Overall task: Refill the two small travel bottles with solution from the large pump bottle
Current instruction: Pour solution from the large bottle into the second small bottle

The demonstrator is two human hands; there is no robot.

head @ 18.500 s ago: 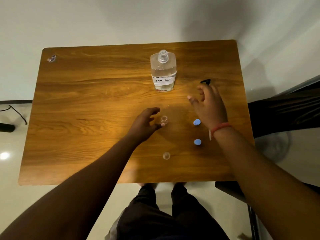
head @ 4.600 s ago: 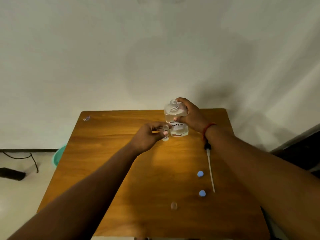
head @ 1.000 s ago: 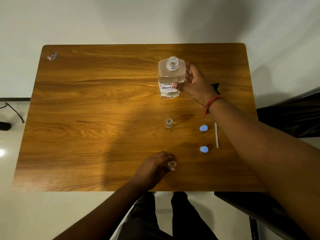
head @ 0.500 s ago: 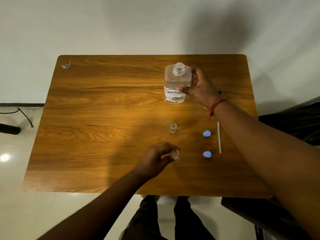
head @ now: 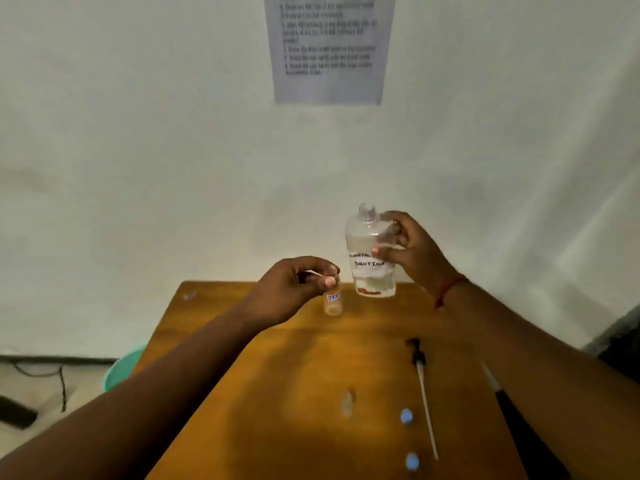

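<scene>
My right hand (head: 412, 252) grips the large clear bottle (head: 367, 237) with a handwritten solution label, held upright above the far end of the wooden table (head: 277, 393); its neck is open, with no pump. Just left of it, my left hand (head: 291, 289) holds a small clear travel bottle (head: 333, 301) by its neck, upright and off the table. The other small travel bottle (head: 347, 403) stands blurred on the table nearer me. Two blue caps (head: 406, 416) (head: 412, 461) lie to its right. The black pump with its long white tube (head: 424, 393) lies beside them.
A printed paper sheet (head: 329, 46) hangs on the white wall behind the table. A green bucket (head: 121, 372) stands on the floor left of the table, with cables (head: 52, 372) and a dark object (head: 17, 415) farther left. Something dark is at the right edge.
My left hand has lifted the near small bottle from the table up beside the large bottle. My right hand has raised the large bottle off the table. The view has tilted up toward the wall.
</scene>
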